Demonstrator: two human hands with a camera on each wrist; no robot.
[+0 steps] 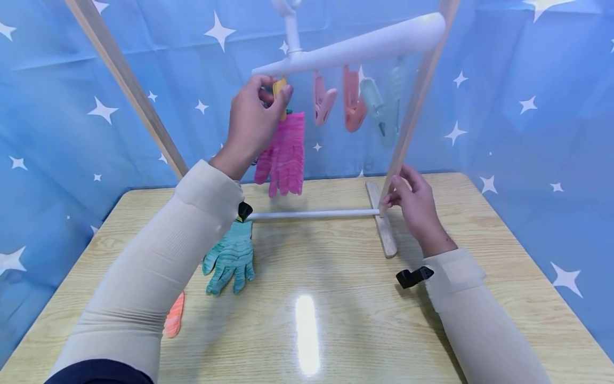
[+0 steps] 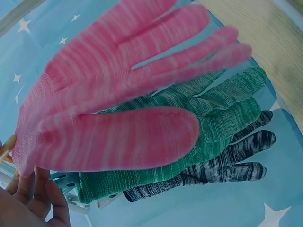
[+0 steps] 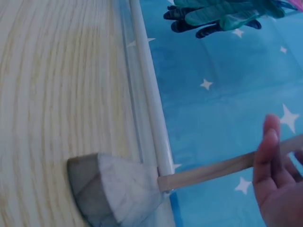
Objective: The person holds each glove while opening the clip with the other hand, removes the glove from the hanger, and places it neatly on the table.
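Note:
My left hand (image 1: 256, 114) is raised to the white hanger bar (image 1: 355, 45) and pinches a yellow peg (image 1: 280, 87) there. A pink striped glove (image 1: 285, 154) hangs from that peg. In the left wrist view the pink glove (image 2: 118, 109) fills the frame, with a green glove (image 2: 208, 137) and a black-grey glove (image 2: 227, 172) hanging behind it. My right hand (image 1: 414, 205) grips the rack's right wooden post (image 1: 408, 122) just above its foot (image 1: 384, 229). In the right wrist view its fingers (image 3: 272, 175) lie against the post (image 3: 222, 169).
A teal glove (image 1: 231, 257) lies flat on the wooden table (image 1: 336, 320), left of centre, and an orange item (image 1: 174, 316) shows beside my left sleeve. Pink (image 1: 323, 101), orange (image 1: 353, 106) and pale green pegs (image 1: 379, 106) hang empty. A white rod (image 1: 312, 214) joins the rack's feet.

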